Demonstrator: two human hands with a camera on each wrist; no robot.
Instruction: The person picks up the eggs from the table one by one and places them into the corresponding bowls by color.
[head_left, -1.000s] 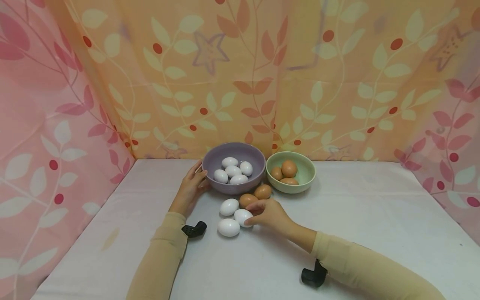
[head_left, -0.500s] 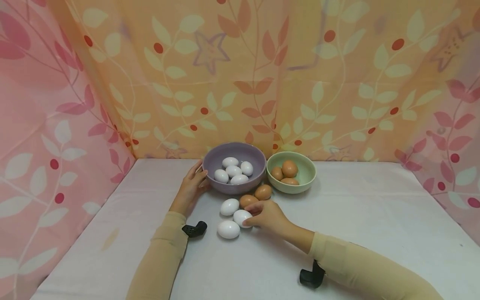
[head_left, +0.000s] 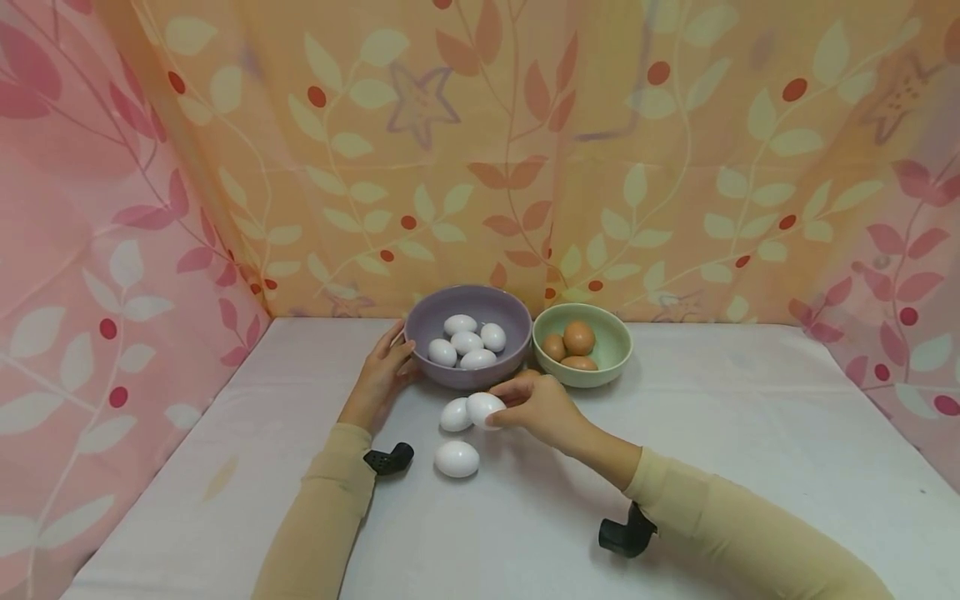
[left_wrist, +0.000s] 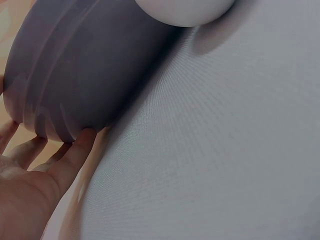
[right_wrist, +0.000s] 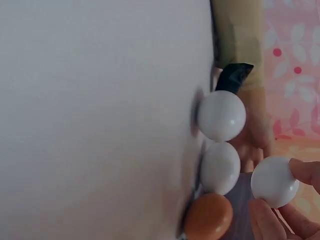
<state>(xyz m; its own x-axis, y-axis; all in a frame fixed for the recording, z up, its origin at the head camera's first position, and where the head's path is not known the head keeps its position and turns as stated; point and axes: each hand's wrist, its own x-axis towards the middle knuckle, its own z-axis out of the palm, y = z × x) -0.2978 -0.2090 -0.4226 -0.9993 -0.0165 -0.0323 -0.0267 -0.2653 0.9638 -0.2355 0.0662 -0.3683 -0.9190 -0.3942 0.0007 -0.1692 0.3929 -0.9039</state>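
Note:
My right hand (head_left: 542,414) pinches a white egg (head_left: 486,411) between thumb and fingers, raised above the table. The right wrist view shows this held egg (right_wrist: 274,182) apart from the white ones on the cloth. My left hand (head_left: 378,379) rests its fingertips against the left side of a purple bowl (head_left: 468,379), fingers extended along its wall in the left wrist view. Several white eggs (head_left: 467,342) lie in that bowl. Two more white eggs (head_left: 457,459) sit on the table in front. A brown egg (right_wrist: 209,217) shows beside them; my right hand mostly covers the brown ones in the head view.
A green bowl (head_left: 617,360) with three brown eggs (head_left: 578,338) stands right beside the purple one. White cloth (head_left: 750,467) covers the table. Patterned curtains (head_left: 480,167) enclose its back and sides.
My right hand has taken up the white egg from among the others and moved it up and toward the purple bowl. My left hand stays at the bowl.

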